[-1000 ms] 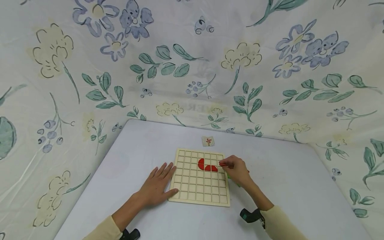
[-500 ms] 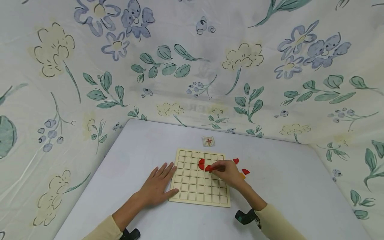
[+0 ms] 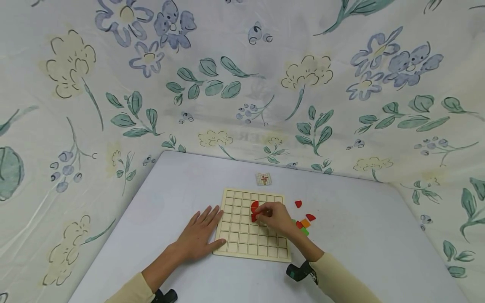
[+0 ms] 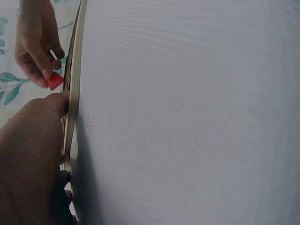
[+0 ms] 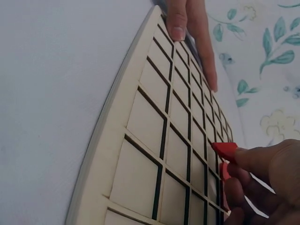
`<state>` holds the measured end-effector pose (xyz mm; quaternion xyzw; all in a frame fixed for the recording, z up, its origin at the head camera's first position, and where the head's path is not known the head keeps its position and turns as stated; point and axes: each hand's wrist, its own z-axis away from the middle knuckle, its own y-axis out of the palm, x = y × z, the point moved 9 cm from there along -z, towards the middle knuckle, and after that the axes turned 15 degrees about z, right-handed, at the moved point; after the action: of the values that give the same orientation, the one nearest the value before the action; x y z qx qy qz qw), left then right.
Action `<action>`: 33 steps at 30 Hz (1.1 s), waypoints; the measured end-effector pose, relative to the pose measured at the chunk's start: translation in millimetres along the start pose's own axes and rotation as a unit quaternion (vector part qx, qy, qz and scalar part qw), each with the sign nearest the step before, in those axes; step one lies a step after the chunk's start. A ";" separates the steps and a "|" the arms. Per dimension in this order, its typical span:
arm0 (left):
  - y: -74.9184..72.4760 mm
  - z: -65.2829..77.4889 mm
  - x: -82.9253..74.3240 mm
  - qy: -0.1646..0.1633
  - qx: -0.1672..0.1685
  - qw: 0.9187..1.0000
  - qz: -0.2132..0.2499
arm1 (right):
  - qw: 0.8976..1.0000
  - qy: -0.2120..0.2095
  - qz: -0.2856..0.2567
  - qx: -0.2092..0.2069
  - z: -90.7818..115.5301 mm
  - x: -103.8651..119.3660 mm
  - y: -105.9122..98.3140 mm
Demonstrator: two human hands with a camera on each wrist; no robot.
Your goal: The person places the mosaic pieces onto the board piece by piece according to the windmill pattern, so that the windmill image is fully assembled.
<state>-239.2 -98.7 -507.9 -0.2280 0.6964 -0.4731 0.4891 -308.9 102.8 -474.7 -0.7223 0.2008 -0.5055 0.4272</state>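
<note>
My left hand (image 3: 198,233) lies with fingers spread at the left edge of a pale wooden grid board (image 3: 242,246), its thumb resting on the rim. Over the board, my right hand (image 3: 278,218) pinches a small red tile (image 5: 226,151) between thumb and fingertips. The tile is tilted, just above the squares in the right wrist view; its full outline is partly covered by the fingers. Curved red tiles (image 3: 254,205) sit in the grid right behind it, partly hidden by the right hand. The left wrist view also shows the pinched red tile (image 4: 55,81).
Right of the board lie loose tiles: a red one (image 3: 298,204), another red quarter-round (image 3: 310,217), an orange square (image 3: 305,223) and a green one (image 3: 305,231). A small pattern card (image 3: 263,179) lies behind the board. A floral curtain (image 3: 242,84) hangs beyond the white table (image 3: 182,176).
My right hand has moved left from the board's right edge to over the middle of the grid, carrying the red tile. Loose tiles on the right are uncovered. The left hand stays put.
</note>
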 end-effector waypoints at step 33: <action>-1.6 2.0 -2.7 0.004 -0.005 1.000 0.008 | 0.995 0.056 0.064 -0.053 15.3 -30.2 -26.4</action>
<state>-236.5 -98.2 -505.4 -0.2227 0.7025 -0.4664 0.4892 -311.2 145.5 -471.9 -0.7000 0.2970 -0.5053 0.4080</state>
